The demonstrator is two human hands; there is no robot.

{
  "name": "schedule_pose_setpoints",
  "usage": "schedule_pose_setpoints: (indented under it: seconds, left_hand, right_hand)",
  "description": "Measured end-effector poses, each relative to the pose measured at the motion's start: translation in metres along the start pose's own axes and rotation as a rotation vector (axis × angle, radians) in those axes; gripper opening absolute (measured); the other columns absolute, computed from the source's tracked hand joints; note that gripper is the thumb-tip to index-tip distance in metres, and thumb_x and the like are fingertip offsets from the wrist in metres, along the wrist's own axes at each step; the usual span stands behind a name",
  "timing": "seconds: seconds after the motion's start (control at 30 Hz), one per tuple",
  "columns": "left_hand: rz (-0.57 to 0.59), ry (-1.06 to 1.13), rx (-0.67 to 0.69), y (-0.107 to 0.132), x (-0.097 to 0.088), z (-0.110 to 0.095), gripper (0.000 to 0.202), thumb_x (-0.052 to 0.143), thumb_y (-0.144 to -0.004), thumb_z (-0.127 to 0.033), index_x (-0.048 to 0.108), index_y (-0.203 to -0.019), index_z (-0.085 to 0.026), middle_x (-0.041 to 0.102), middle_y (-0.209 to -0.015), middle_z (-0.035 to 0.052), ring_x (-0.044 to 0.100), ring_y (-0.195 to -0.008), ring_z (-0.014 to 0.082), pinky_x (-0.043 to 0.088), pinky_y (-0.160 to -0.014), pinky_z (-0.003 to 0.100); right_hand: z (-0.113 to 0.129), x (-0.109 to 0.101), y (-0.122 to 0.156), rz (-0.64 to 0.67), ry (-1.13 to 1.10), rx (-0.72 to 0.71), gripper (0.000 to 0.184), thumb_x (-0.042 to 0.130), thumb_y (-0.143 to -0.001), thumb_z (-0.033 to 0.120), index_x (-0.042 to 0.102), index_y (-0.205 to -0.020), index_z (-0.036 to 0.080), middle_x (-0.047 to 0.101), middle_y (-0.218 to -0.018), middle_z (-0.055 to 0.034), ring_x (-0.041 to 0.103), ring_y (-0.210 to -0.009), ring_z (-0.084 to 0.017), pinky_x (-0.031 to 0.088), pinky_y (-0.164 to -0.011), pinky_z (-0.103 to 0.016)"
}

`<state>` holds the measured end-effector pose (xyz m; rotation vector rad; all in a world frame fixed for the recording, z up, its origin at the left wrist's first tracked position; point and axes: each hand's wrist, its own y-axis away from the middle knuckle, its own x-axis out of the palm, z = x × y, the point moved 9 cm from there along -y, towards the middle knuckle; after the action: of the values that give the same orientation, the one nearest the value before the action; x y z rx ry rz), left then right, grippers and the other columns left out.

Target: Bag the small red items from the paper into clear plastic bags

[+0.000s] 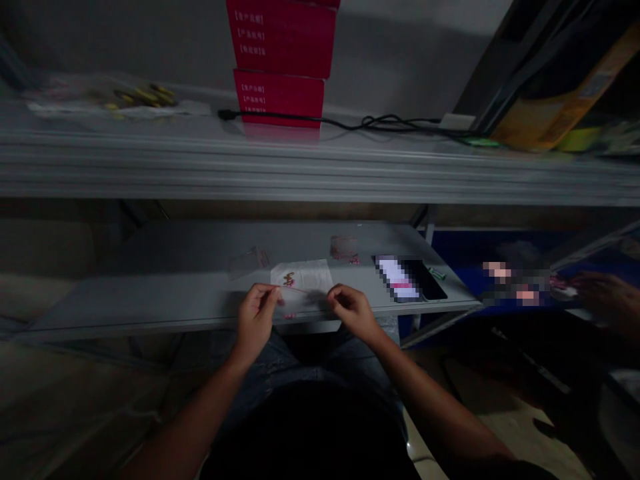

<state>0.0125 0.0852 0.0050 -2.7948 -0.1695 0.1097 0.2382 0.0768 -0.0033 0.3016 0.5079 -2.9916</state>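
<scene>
My left hand [256, 317] pinches a thin reddish string [300, 289] between thumb and forefinger, above the front edge of a grey table [165, 293]. Facing it, my right hand [354, 311] is closed in a pinch where the string seems to reach, though its far end is too faint to follow. Just beyond the hands lies a white sheet [315, 270] bearing small gold and pink pieces [289, 279], perhaps beads. A few more pink pieces [290, 316] show below the string; whether they hang or lie there I cannot tell.
Clear bags lie at the left [245, 263] and back [344, 247], the latter with pink pieces. A phone [434, 280] rests at the right, beside a blurred-out screen [397, 279]. Overhead, a shelf [320, 167] carries red boxes [283, 97] and a black cable [370, 123]. Another person's hand [595, 293] is far right.
</scene>
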Motion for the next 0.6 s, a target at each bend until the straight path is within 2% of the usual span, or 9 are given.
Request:
schedule_pose_setpoints:
  seconds: [0.1,0.17,0.23,0.27,0.33,0.43,0.5,0.6]
  left_hand:
    - [0.013,0.028,-0.016,0.005,0.007,0.002,0.018,0.064,-0.091,-0.035,0.062,-0.083,-0.019,0.065,-0.07,-0.0004,0.063,-0.067,0.0149,0.05,-0.065,0.023]
    - [0.053,0.026,-0.01,0.01,0.015,0.002,0.021,0.063,-0.092,-0.036,0.061,-0.08,-0.019,0.064,-0.069,-0.0008,0.063,-0.066,0.0148,0.049,-0.064,0.023]
    - [0.098,-0.024,0.012,0.013,0.021,0.0,0.026,0.061,-0.093,-0.037,0.06,-0.074,-0.019,0.063,-0.067,-0.0011,0.061,-0.064,0.0145,0.048,-0.063,0.023]
    - [0.122,-0.062,0.023,0.012,0.023,-0.001,0.03,0.059,-0.094,-0.037,0.059,-0.071,-0.019,0.062,-0.065,-0.0013,0.06,-0.063,0.0141,0.047,-0.063,0.023]
    - [0.147,-0.133,0.029,0.007,0.021,0.0,0.037,0.056,-0.096,-0.039,0.055,-0.063,-0.02,0.058,-0.058,-0.0024,0.057,-0.056,0.0132,0.045,-0.06,0.023]
    - [0.134,-0.22,0.016,-0.011,0.006,0.001,0.045,0.05,-0.097,-0.042,0.048,-0.057,-0.021,0.052,-0.048,-0.004,0.054,-0.047,0.0131,0.043,-0.055,0.024]
    - [0.12,-0.327,0.047,-0.027,-0.008,-0.002,0.049,0.046,-0.097,-0.045,0.05,-0.055,-0.021,0.051,-0.047,-0.0033,0.054,-0.047,0.0139,0.042,-0.055,0.025]
    - [0.11,-0.544,0.114,-0.057,-0.028,-0.006,0.053,0.042,-0.098,-0.049,0.054,-0.054,-0.021,0.053,-0.05,-0.0012,0.056,-0.051,0.0154,0.04,-0.056,0.026]
  right_hand:
    - [0.008,0.012,0.003,0.016,-0.046,0.009,0.021,0.065,-0.091,0.04,0.066,-0.09,0.019,0.064,-0.079,-0.0025,0.059,-0.072,-0.016,0.046,-0.063,-0.026]
    - [0.019,0.026,0.005,0.083,-0.007,-0.027,0.022,0.066,-0.091,0.04,0.068,-0.101,0.02,0.067,-0.087,-0.0036,0.062,-0.078,-0.017,0.048,-0.068,-0.027]
    - [0.027,0.033,0.002,0.13,0.075,-0.066,0.022,0.062,-0.095,0.039,0.07,-0.1,0.02,0.068,-0.085,-0.0033,0.062,-0.076,-0.016,0.048,-0.068,-0.026]
    - [0.029,0.03,-0.004,0.117,0.111,-0.079,0.023,0.059,-0.096,0.039,0.07,-0.097,0.019,0.068,-0.081,-0.0029,0.061,-0.073,-0.015,0.047,-0.066,-0.025]
    - [0.029,0.008,-0.027,0.024,0.142,-0.087,0.028,0.056,-0.098,0.042,0.07,-0.096,0.017,0.065,-0.074,-0.0016,0.059,-0.065,-0.014,0.045,-0.059,-0.023]
    - [0.019,-0.045,-0.082,-0.148,0.204,-0.061,0.036,0.055,-0.096,0.048,0.069,-0.1,0.015,0.06,-0.064,0.0007,0.054,-0.053,-0.013,0.04,-0.049,-0.022]
    - [0.005,-0.082,-0.12,-0.239,0.324,0.003,0.038,0.053,-0.096,0.047,0.067,-0.105,0.013,0.06,-0.062,0.0,0.055,-0.051,-0.014,0.039,-0.047,-0.022]
    - [-0.026,-0.11,-0.161,-0.156,0.655,0.172,0.037,0.049,-0.098,0.038,0.06,-0.123,0.012,0.069,-0.071,-0.0036,0.065,-0.06,-0.016,0.045,-0.055,-0.022]
